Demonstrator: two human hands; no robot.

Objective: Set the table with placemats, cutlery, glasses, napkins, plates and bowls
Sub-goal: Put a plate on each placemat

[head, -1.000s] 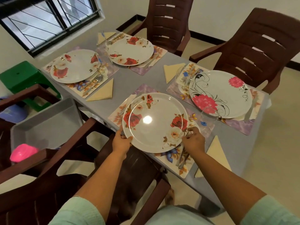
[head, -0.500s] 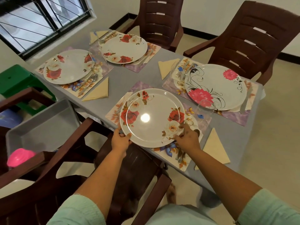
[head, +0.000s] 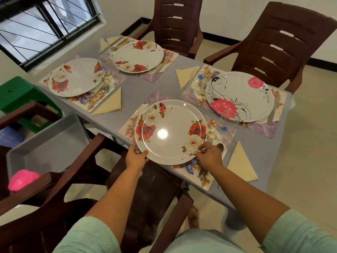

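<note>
Gripping near plate [head: 171, 132] rim: left hand [head: 135, 157], right hand [head: 209, 156]; cutlery [head: 202, 172] half hidden beneath.

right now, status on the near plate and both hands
Left hand grips near rose plate at its left rim; right hand pinches the right rim. Plate sits on floral placemat. Fork and glass close on the right.

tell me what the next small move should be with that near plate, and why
Probably let go of the plate and draw both hands back. It appears to lie flat and roughly centred on its placemat, with the left hand and right hand holding only its near rim. All four plates are down; no bowls are visible yet.
</note>
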